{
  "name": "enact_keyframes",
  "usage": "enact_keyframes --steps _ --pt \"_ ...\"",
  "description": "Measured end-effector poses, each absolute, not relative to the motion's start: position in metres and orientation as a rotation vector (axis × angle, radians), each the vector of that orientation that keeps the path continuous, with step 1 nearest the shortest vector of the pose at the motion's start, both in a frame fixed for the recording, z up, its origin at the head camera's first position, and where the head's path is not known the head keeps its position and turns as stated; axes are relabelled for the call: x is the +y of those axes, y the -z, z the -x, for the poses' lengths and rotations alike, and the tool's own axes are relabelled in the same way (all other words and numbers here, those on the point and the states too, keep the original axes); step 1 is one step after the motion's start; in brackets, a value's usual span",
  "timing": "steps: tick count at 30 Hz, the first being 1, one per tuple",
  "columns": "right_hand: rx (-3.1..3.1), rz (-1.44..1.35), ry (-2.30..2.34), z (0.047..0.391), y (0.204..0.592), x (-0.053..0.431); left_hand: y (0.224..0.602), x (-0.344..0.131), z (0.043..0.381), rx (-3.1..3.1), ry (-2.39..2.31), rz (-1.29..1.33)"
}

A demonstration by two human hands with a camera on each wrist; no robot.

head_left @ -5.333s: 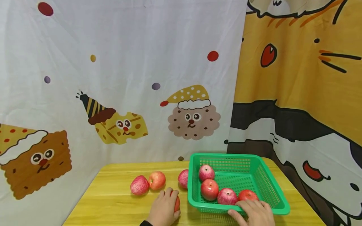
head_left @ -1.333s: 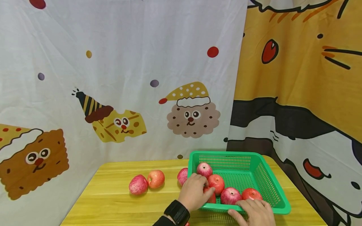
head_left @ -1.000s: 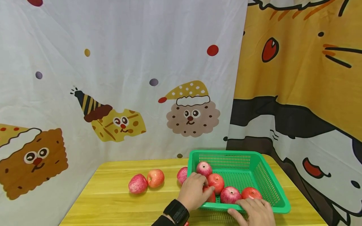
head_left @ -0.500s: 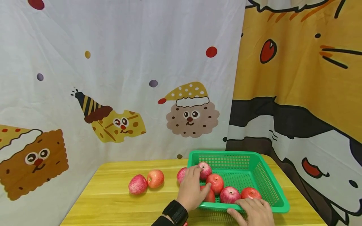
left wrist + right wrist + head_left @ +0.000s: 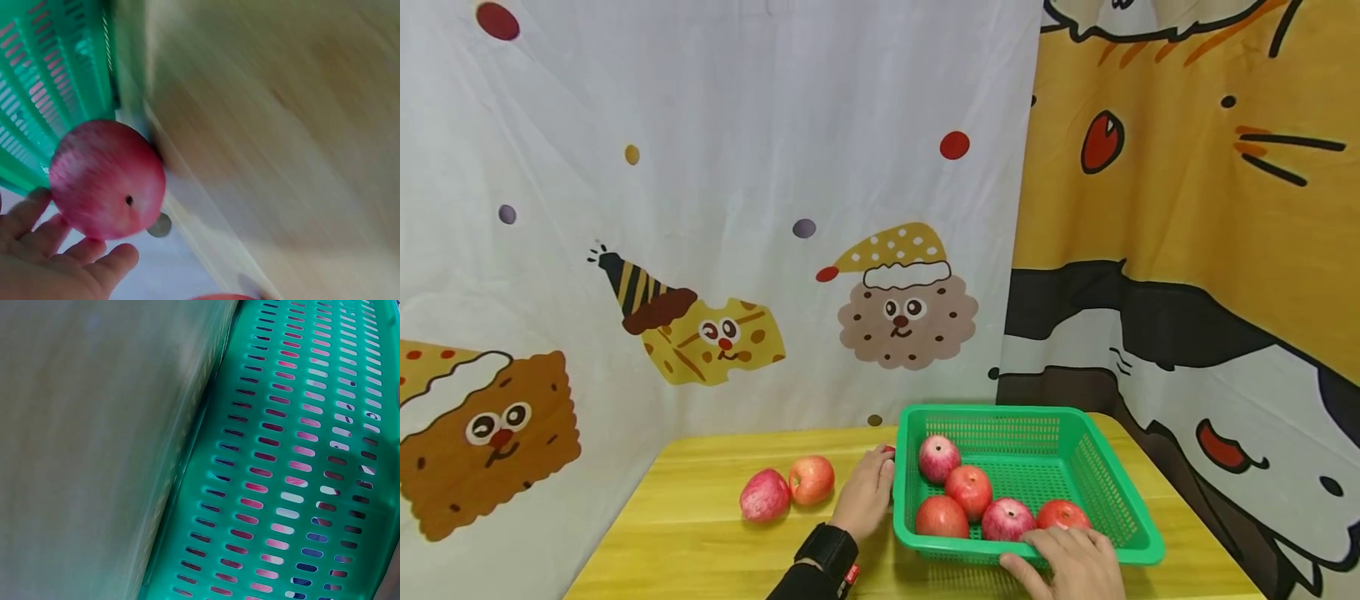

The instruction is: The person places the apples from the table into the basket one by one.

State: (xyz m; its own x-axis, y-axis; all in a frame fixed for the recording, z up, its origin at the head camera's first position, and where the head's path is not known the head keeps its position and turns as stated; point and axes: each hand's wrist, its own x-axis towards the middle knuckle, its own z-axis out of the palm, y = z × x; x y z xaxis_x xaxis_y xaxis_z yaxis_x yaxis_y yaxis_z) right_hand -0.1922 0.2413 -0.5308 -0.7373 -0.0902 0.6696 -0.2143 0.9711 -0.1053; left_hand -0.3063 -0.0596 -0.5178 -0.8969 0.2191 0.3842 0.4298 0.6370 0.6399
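Gripping the near rim of the green basket [image 5: 1011, 430] with the right hand [image 5: 1072, 568], and, well apart from it, holding the left hand [image 5: 865, 493] with fingers loosely extended at a red apple [image 5: 106, 181] just outside the basket's left wall (mostly hidden from the head view, plain from the left wrist). Seen besides: five apples [image 5: 967, 492] inside the basket, and two more apples [image 5: 812, 481] side by side on the wooden table [image 5: 692, 542].

Hand [image 5: 56, 265] at apple [image 5: 106, 178] beside basket [image 5: 84, 103]

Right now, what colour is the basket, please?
The basket is green, clearest in the head view.
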Motion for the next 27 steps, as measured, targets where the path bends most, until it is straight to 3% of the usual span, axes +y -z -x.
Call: enact_keyframes --steps 13,27 --pt "-2.459 -0.186 -0.231 0.191 0.529 0.240 0.530 -0.063 0.329 -2.663 0.548 0.414" --pt "-2.395 -0.230 -0.226 0.192 0.533 0.242 0.531 -0.044 0.332 -2.650 0.429 0.393"
